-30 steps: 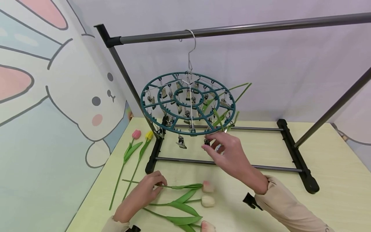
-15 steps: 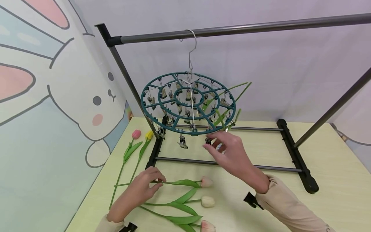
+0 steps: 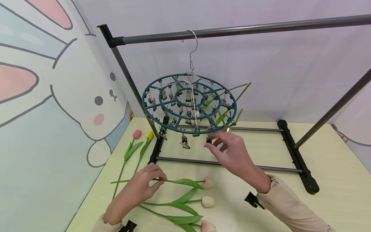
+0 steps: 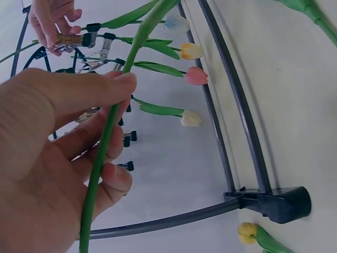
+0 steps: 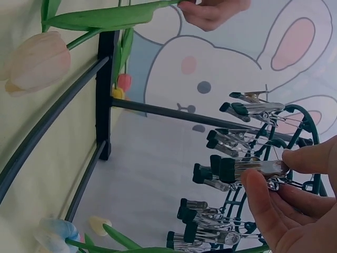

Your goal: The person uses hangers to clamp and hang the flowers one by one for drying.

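My left hand [image 3: 145,182] pinches the green stem of a pale pink tulip [image 3: 208,182] between thumb and fingers, low over the table. In the left wrist view the stem [image 4: 108,132] runs across the fingers. My right hand [image 3: 233,148] is at the near rim of a round teal clip hanger [image 3: 208,119], pinching one metal clip [image 5: 258,168] with dark-tipped jaws by its handles. Other clips [image 3: 184,142] dangle around it. Several tulips hang by their stems from the hanger, a pink one [image 4: 196,75] among them.
The hanger hooks over a dark metal rail [image 3: 246,30], whose stand has a black foot [image 3: 298,158] on the pale table. A cream tulip [image 3: 208,202] and another pale pink tulip [image 3: 208,226] lie in front. A pink tulip [image 3: 137,134] and a yellow tulip [image 3: 149,134] lie at left.
My left hand has shifted slightly left and away from me, carrying the tulip farther from the cream one. The right hand stays at the same clip, and the hanger sways a little.
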`<state>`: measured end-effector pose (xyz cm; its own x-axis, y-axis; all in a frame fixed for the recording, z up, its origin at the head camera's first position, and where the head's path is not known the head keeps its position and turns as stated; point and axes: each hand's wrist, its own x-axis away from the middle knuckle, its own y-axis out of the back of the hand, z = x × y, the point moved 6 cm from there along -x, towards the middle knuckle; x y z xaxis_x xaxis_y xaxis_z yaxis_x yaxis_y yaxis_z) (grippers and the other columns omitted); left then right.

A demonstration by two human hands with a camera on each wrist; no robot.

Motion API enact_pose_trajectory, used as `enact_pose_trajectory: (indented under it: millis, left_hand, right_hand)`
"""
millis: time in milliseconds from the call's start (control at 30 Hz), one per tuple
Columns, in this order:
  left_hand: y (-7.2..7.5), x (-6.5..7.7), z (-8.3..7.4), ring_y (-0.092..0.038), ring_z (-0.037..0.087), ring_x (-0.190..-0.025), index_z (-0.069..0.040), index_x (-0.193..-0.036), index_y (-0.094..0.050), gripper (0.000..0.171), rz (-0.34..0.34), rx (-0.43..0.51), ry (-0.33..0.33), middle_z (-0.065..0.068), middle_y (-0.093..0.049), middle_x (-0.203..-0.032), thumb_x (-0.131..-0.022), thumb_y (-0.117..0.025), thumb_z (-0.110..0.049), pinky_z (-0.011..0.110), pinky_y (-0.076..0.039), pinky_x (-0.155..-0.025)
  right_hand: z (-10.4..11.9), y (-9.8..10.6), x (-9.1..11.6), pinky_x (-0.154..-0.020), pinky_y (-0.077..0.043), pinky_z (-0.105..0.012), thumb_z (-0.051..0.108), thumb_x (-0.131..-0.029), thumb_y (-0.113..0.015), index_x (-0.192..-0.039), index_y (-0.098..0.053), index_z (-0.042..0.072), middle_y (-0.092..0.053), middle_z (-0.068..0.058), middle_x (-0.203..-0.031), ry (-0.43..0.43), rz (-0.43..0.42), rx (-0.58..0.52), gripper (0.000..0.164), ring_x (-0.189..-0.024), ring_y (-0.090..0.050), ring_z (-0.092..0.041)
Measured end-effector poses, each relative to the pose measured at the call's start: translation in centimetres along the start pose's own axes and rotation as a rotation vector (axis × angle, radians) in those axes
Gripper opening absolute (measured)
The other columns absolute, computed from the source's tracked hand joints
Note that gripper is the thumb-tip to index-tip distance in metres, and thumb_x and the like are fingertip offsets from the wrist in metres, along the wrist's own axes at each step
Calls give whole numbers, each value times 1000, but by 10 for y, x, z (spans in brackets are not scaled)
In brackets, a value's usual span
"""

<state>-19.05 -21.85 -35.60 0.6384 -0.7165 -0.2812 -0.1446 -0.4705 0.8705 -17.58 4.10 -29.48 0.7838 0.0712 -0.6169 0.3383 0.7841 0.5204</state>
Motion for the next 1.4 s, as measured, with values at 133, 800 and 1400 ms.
enact_pose_trajectory:
  millis: [133, 800, 1400]
  left_hand:
    - [5, -6, -8, -51, 6, -82, -21, -85, -69, 23, -26, -31, -33, -12, -58, -88, -77, -76, 0, 22, -50, -68]
    - [26, -40, -45, -51, 8, -77, -15, -84, -69, 19, -86, -96, -261, -7, -63, -84, -76, -76, 1, 21, -47, -64]
    - [41, -61, -79, -49, 9, -72, -16, -80, -70, 14, -70, -202, -366, -9, -66, -80, -76, -78, -6, 19, -44, -62]
  right_hand:
    - [-1, 1, 1, -52, -54, -26, 8, -80, -75, -101, -69, 3, -69, -5, -92, 1, -11, -1, 22, -68, -64, -9]
    - [5, 10, 5, -50, -50, -21, 7, -80, -75, -106, -66, 5, -68, -5, -96, 44, -69, 25, 28, -69, -66, -9]
    - [30, 7, 16, -52, -50, -22, 0, -78, -74, -97, -66, 12, -64, 5, -91, 125, 31, -62, 24, -77, -58, -9]
